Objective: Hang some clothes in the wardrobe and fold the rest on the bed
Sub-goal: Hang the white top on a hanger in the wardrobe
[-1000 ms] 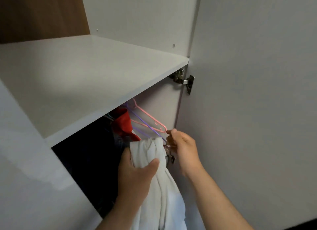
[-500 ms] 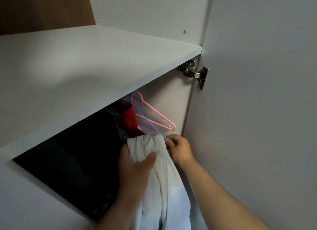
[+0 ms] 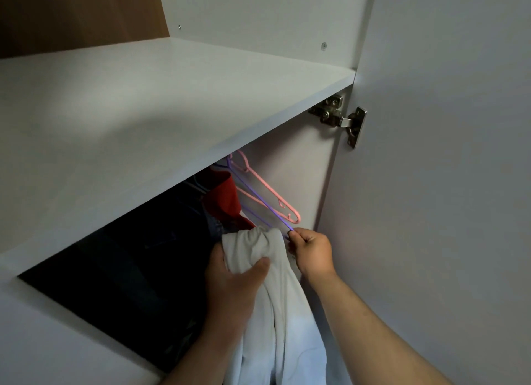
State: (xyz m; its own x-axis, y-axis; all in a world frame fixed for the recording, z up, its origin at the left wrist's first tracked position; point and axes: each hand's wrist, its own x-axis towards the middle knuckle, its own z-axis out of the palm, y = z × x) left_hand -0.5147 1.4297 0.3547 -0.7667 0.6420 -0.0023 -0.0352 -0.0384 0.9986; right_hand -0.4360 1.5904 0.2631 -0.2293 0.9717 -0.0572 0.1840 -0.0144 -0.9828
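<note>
White wardrobe panels are filling the view, with the open door (image 3: 448,183) standing along the right side. Nearest the camera, two bare forearms are reaching up into the dark hanging space under the shelf. A left hand (image 3: 232,290) is gripping a white garment (image 3: 275,312) near its bunched top, thumb curled across the front of the cloth and fingers wrapped behind it, while the rest of the fabric is hanging down between the arms and out of the bottom of the view. Just beside it, a right hand (image 3: 311,251) is pinching the lower tip of a purple hanger (image 3: 258,200) between thumb and curled fingers. That hanger is slanting up toward the underside of the shelf, and a pink hanger (image 3: 267,192) is hanging just beside it. Behind them a red garment (image 3: 222,198) is hanging among darker clothes that are too dim to make out. Above, the white shelf (image 3: 143,120) is running across the wardrobe, and a metal hinge (image 3: 342,118) is joining the door to the side wall at its right end.
</note>
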